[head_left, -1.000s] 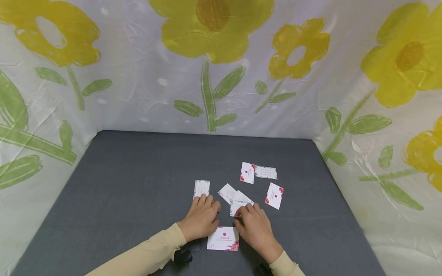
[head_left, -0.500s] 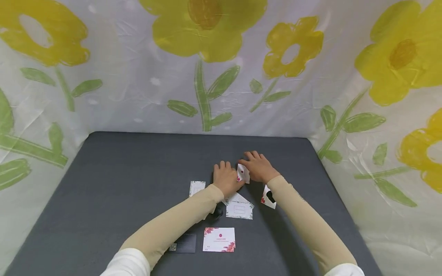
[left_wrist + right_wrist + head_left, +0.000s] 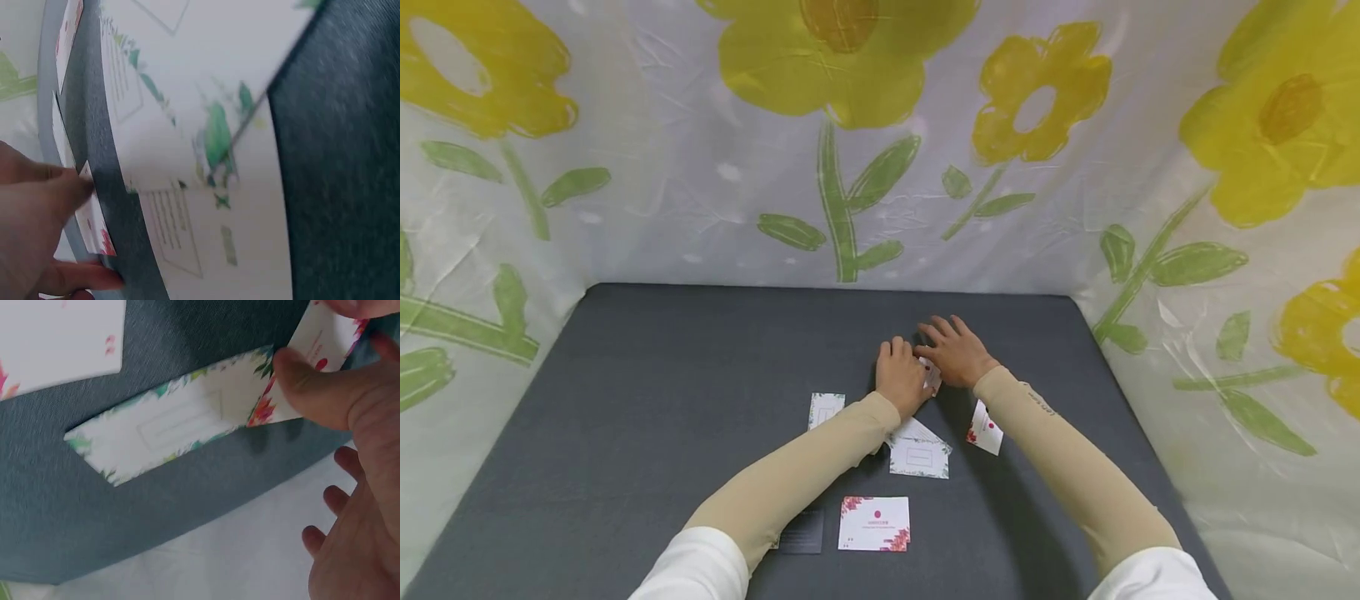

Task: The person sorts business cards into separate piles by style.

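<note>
Between my two hands is a white business card with red flowers (image 3: 931,377), at the right of the dark table. My left hand (image 3: 901,377) pinches it from the left, thumb and finger at its edges. My right hand (image 3: 958,357) reaches in from the far right; its thumb touches the card's edge and the other fingers are spread. In the right wrist view, a green-leaf business card (image 3: 181,419) lies against the red-flowered one; in the head view my right hand hides it. Another red-flowered card (image 3: 983,429) lies below my right wrist.
Overlapping green-leaf cards (image 3: 919,458) lie nearer me, and a single green-leaf card (image 3: 826,410) lies left of them. A neat pile topped by a red-flowered card (image 3: 874,525) is at the front, beside a dark card (image 3: 802,533) partly under my left sleeve. A flowered curtain (image 3: 685,167) surrounds the table.
Both hands have left the front pile and green-leaf cards and moved away from me to the red-flowered card. Over the last half second, my right fingers have spread and my left hand has shifted slightly.
</note>
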`<state>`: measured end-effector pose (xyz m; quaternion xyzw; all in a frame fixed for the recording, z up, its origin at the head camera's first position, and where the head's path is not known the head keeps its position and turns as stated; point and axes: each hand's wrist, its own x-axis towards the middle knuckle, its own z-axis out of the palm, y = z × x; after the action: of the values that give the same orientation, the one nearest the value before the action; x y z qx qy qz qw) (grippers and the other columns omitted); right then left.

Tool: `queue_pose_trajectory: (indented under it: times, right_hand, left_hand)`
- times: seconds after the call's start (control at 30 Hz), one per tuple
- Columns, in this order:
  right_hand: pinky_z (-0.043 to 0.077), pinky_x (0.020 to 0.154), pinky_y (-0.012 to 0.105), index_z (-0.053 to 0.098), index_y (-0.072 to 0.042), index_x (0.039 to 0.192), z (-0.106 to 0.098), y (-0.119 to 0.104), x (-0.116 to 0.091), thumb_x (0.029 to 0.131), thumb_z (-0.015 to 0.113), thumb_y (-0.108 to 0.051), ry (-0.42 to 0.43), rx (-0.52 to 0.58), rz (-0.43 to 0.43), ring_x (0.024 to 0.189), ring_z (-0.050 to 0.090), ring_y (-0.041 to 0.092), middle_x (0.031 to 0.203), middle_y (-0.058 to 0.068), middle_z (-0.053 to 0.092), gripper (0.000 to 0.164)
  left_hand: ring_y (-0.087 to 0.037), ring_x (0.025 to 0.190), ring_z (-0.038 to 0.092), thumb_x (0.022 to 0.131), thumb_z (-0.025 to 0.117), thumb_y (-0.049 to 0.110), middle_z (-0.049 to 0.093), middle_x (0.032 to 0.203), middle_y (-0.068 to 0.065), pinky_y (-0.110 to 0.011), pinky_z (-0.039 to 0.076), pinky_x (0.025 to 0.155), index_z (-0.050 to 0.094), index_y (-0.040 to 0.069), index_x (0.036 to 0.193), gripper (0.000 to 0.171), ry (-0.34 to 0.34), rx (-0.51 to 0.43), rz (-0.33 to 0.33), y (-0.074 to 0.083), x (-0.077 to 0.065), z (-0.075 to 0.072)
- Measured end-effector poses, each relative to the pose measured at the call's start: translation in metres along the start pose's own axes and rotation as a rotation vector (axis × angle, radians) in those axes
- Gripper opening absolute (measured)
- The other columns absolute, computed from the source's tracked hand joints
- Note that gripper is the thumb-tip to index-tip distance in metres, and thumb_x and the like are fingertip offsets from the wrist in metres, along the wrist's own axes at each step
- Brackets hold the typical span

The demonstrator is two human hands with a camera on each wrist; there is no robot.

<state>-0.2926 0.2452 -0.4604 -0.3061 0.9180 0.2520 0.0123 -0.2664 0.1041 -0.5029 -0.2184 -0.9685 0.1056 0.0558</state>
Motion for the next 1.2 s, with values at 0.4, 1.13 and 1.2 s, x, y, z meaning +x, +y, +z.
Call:
queue_pose_trajectory:
  times: [0.4,1.13,1.2]
  right_hand:
    - [0.043,0.117,0.054,0.065,-0.017,0.123,0.003,-0.001,-0.005,0.083,0.089,-0.028,0.204,0.027,-0.018,0.129,0.059,0.029,0.13,0.008,0.066,0.047]
    - [0.042,0.108,0.056,0.076,-0.015,0.097,-0.026,-0.031,-0.065,0.091,0.079,-0.01,0.674,0.549,0.158,0.093,0.063,0.022,0.092,0.0,0.076,0.008]
    - [0.043,0.105,0.055,0.077,-0.016,0.097,-0.033,-0.041,-0.076,0.091,0.079,-0.01,0.688,0.612,0.154,0.092,0.063,0.021,0.091,-0.001,0.076,0.009]
  left_hand:
    - [-0.023,0.106,0.047,0.097,0.07,0.042,0.064,0.109,-0.005,-0.04,0.04,0.092,0.079,0.015,0.104,0.029,0.054,-0.155,-0.007,-0.012,-0.003,0.004]
    - [-0.028,0.108,0.046,0.098,0.074,0.025,0.063,0.11,-0.005,-0.045,0.039,0.096,0.079,0.018,0.091,0.011,0.259,-0.737,0.072,-0.093,-0.061,-0.039]
    - [-0.025,0.106,0.045,0.096,0.076,0.025,0.062,0.109,-0.003,-0.044,0.038,0.095,0.079,0.02,0.089,0.009,0.233,-0.784,0.076,-0.095,-0.077,-0.042]
